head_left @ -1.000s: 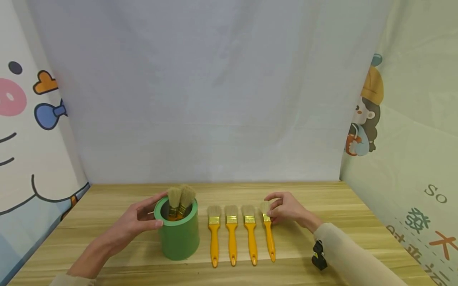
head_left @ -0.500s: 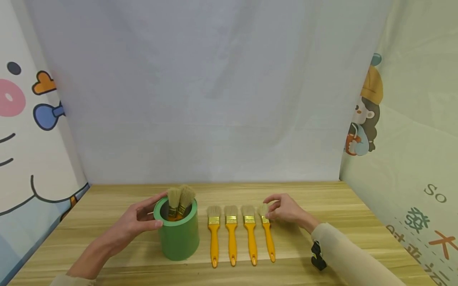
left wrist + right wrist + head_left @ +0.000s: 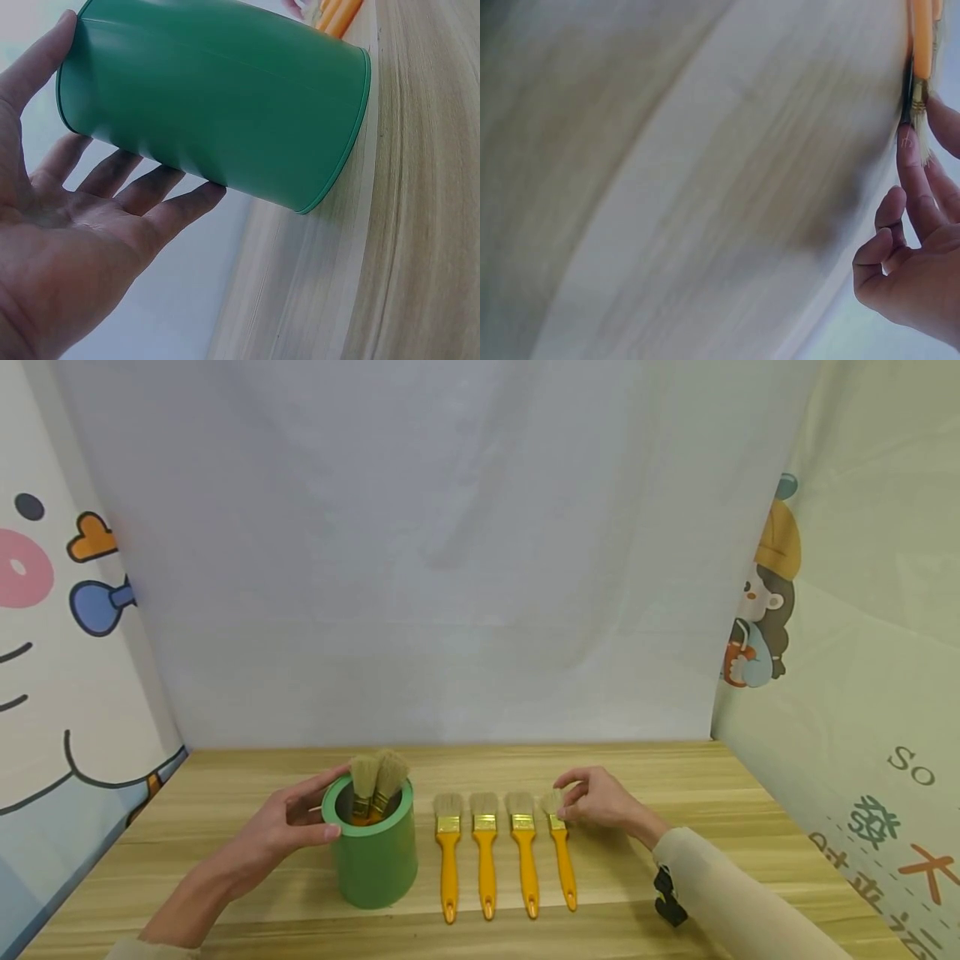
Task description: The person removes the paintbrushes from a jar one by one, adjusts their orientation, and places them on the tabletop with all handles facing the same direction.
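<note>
**Left hand [image 3: 270,831] on a green can [image 3: 377,867], right hand [image 3: 600,797] on a brush [image 3: 566,868]**

So the can's standing upright on the wooden table [image 3: 637,910] with two bristle-up brushes [image 3: 365,775] inside. The left hand's wrapped round its upper part, thumb against the near side of the rim. The right hand is pinching that brush near the bristles — it's the rightmost of four in a row, handles toward the person. The other three brushes [image 3: 487,868] lie between it and the can.
</note>
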The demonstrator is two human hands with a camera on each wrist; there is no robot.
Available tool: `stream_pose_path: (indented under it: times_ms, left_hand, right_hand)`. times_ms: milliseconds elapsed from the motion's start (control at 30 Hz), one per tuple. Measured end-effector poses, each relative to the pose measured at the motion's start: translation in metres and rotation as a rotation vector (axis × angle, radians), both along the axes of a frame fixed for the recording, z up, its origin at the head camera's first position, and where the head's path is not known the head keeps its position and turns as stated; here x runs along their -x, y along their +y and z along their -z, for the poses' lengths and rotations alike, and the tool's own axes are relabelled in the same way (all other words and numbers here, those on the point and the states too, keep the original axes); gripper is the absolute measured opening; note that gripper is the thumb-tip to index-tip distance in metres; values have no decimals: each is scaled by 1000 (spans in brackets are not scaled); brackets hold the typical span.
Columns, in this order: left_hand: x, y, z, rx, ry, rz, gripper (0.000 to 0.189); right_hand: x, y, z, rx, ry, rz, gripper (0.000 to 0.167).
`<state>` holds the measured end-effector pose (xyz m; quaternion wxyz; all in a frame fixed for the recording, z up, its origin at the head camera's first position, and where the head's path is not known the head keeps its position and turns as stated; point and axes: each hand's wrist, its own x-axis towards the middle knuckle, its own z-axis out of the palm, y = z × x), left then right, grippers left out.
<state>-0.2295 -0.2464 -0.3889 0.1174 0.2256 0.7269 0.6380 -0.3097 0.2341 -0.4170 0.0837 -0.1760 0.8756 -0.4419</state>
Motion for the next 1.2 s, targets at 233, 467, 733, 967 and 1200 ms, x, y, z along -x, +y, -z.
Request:
stream_pose_path:
  times_ms: [233, 467, 733, 967, 1200]
  left_hand:
    - [0, 0, -1, 7, 4, -2, 78]
    - [0, 1, 0, -1, 13, 1, 77]
    - [0, 0, -1, 1, 1, 6, 78]
    - [0, 0, -1, 1, -2, 2, 78]
    - [0, 0, 0, -5, -1, 5, 77]
  right_hand:
    - [2, 1, 1, -28, 25, 8, 42]
    - [0, 1, -2, -50, 52, -11, 41]
    - [-1, 2, -2, -82, 80, -1, 39]
    - [-2, -1, -11, -114, 159, 69, 36]
    - [-10, -27, -33, -97, 292, -40, 24]
